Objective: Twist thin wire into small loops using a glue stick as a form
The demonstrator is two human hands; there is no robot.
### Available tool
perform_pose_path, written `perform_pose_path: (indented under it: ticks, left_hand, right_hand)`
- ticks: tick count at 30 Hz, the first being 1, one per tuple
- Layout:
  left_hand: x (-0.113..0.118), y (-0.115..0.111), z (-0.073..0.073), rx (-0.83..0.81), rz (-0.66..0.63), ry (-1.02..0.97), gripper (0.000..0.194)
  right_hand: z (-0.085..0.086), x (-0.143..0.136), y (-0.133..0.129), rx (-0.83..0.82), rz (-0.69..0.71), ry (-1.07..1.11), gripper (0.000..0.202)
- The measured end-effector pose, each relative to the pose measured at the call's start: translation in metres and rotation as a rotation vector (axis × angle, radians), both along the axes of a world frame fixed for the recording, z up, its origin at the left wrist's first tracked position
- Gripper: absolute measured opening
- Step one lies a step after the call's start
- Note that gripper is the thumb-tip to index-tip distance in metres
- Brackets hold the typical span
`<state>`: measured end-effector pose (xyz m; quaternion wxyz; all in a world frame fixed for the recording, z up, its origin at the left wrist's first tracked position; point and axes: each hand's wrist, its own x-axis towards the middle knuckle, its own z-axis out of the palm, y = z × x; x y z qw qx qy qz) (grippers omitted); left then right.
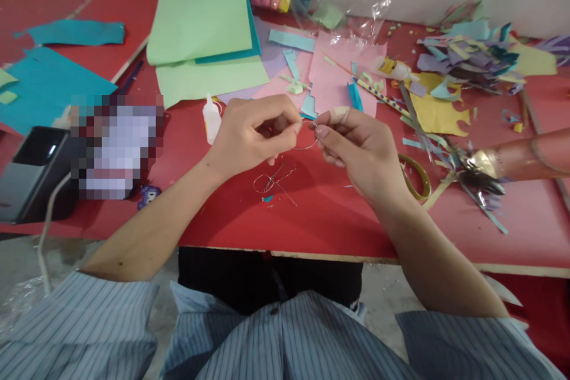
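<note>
Between my hands, above the red table (329, 228), a thin wire (307, 146) curves in a loop. My left hand (262, 127) pinches one part of it between thumb and forefinger. The other side is pinched by my right hand (351, 142), which has a bandage round one finger. More thin, tangled wire (263, 183) lies on the table below my hands, beside a tiny blue scrap (268, 198). A small white glue bottle (212, 122) stands just left of my left hand. A roll of tape (425, 181) lies right of my right wrist.
Green sheets (202, 18) and pink paper (342, 65) lie at the back. Paper scraps (472, 56) are heaped at the back right. A phone (118, 151) with a blurred screen leans against a dark device (31, 172) on the left. Another person's arm (534, 154) reaches in from the right.
</note>
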<state>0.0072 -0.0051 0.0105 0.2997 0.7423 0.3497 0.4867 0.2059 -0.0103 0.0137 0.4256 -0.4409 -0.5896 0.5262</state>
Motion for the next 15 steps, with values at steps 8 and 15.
perform_pose_path:
  ticks: [8, 15]
  left_hand:
    - [-0.002, 0.001, 0.001, -0.086, -0.092, -0.009, 0.015]
    - [-0.006, 0.003, 0.002, -0.172, -0.134, -0.009, 0.012]
  right_hand:
    - [0.004, 0.002, 0.001, 0.105, 0.066, -0.132, 0.015]
    - [0.007, 0.01, 0.004, 0.288, 0.1, -0.277, 0.012]
